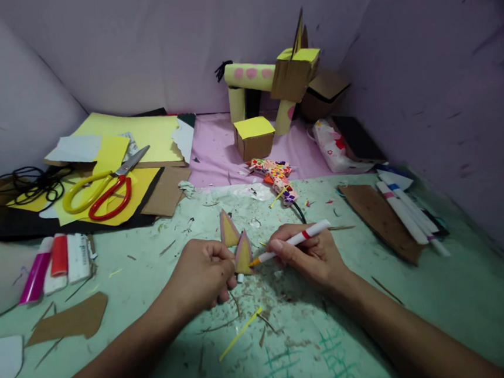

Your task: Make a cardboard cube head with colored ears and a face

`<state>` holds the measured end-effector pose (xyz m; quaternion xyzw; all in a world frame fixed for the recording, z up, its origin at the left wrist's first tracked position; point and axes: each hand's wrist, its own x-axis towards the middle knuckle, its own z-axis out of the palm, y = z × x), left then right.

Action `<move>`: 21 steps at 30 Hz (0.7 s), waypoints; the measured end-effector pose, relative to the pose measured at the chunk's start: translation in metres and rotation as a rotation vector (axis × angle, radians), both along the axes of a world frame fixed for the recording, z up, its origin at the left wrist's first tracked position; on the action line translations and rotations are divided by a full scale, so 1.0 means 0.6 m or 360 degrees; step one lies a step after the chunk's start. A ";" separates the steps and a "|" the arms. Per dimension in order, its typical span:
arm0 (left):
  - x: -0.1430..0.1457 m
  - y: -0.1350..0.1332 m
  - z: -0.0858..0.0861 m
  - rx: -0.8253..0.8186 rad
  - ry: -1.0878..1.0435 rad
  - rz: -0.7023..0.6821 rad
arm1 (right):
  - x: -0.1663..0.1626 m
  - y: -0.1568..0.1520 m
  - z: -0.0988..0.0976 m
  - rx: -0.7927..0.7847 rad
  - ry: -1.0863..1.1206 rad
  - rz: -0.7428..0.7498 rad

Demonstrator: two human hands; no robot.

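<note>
Between the fingertips of my left hand (204, 272) is the edge of a small pointed cardboard ear (243, 255), yellowish in the middle with a pinkish-purple border. My right hand (311, 257) is wrapped round a white marker (309, 232) with a red band. Its orange tip meets the ear's lower right edge. A second, similar pointed piece (228, 231) stands just behind the first. Below the held ear, a small white bit (240, 278) shows beside my left fingers. Further back lies a flower-patterned glue gun (280, 180).
A cardboard animal figure (251, 76) with a tube body stands at the back, behind a yellow-topped box (254, 139). Scissors (115, 189) lie on papers at left, near several markers (59, 261). More markers (401, 211) rest on brown cardboard (378, 222) at right. Scraps litter the green surface (161, 361).
</note>
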<state>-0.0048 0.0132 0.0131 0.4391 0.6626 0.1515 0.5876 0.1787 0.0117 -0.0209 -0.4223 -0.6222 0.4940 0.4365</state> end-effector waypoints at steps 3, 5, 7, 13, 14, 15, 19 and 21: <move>-0.001 0.000 -0.001 0.0002 0.0000 0.0005 | -0.001 -0.001 0.002 -0.0016 -0.0005 0.0060; -0.001 -0.001 0.000 -0.0003 0.0005 0.0003 | -0.002 -0.001 0.004 -0.0006 0.0011 0.0028; 0.000 -0.002 0.001 -0.0006 -0.0002 -0.0003 | -0.004 -0.001 0.007 0.0023 0.0037 -0.0022; 0.001 -0.001 0.000 -0.0001 -0.0018 0.0013 | -0.007 0.002 0.007 0.0042 0.0012 -0.0023; 0.001 -0.001 0.000 0.0002 -0.0020 0.0014 | -0.006 0.002 0.006 0.0041 0.0019 -0.0050; 0.000 -0.001 0.000 0.0004 -0.0023 0.0013 | -0.006 0.003 0.005 0.0046 0.0032 -0.0084; -0.001 -0.001 -0.001 0.0009 -0.0033 0.0013 | -0.006 0.007 -0.001 0.0084 0.0085 -0.0222; -0.001 -0.001 -0.002 0.0017 -0.0046 0.0014 | -0.008 0.008 -0.003 0.0074 0.0096 -0.0279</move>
